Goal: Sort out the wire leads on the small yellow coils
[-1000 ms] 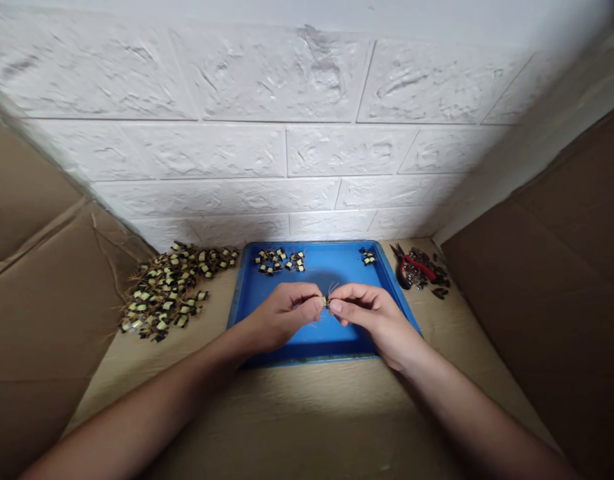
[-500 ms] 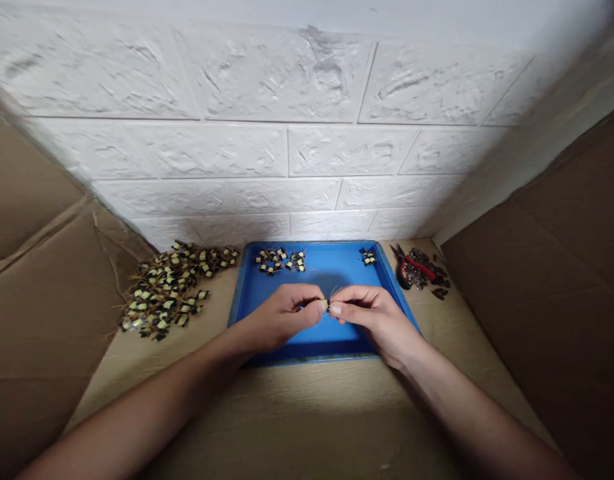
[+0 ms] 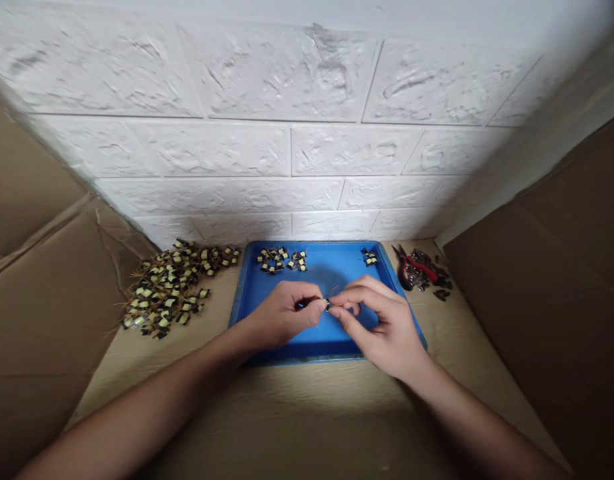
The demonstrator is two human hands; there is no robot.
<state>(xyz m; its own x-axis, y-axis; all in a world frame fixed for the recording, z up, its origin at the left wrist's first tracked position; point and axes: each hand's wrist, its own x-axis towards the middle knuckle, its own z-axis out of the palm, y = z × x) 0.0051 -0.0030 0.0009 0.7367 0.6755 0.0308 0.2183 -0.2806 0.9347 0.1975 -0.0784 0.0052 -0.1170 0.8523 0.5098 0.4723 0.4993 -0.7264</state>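
Note:
Over the blue tray (image 3: 307, 350), my left hand (image 3: 289, 313) pinches a small yellow-and-black wire-wound coil (image 3: 326, 304) between thumb and forefinger; most of it is hidden by the fingers. From the right, my right hand (image 3: 379, 320) meets it, thumb and forefinger tips closed at the coil's thin wire leads. The leads are too fine to trace fully. In the tray's far left corner lies a group of similar coils (image 3: 281, 260). A smaller group of coils (image 3: 369, 257) sits in its far right corner.
A large heap of coils (image 3: 171, 287) covers the table to the tray's left. Red-handled pliers (image 3: 423, 267) lie right of the tray among small clear and dark pieces (image 3: 441, 294). Cardboard panels (image 3: 551, 267) flank both sides, and a white brick-patterned wall (image 3: 251, 150) stands behind.
My right hand has turned and raised its knuckles, its fingers shifting their hold at the coil's leads. My left hand keeps the coil in nearly the same place.

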